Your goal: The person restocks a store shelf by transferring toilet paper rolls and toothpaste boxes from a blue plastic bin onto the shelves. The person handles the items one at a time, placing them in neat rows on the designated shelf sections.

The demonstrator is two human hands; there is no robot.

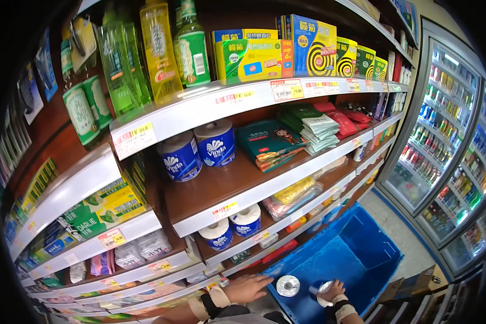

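Observation:
Inside a large blue plastic crate (pixel 332 257), my right hand (pixel 337 288) has its fingers around a white wrapped roll (pixel 325 299), partly covered by the hand and blurred. A second roll (pixel 288 286), in shiny clear wrap with its end facing up, sits close by at the crate's near left corner. My left hand (pixel 248 288) stretches flat with fingers apart, its tips at the crate's left rim and nothing in it. Both wrists wear pale bands, and a dark strap shows on the left one.
Left of the crate rise store shelves (pixel 218 188) holding blue-wrapped Vinda toilet rolls (pixel 216 142), folded packets (pixel 269 139), mosquito coil boxes (pixel 314 46) and green bottles (pixel 123 69). Glass-door drink coolers (pixel 433 121) stand at the right. Cardboard boxes (pixel 423 279) lie beside the crate.

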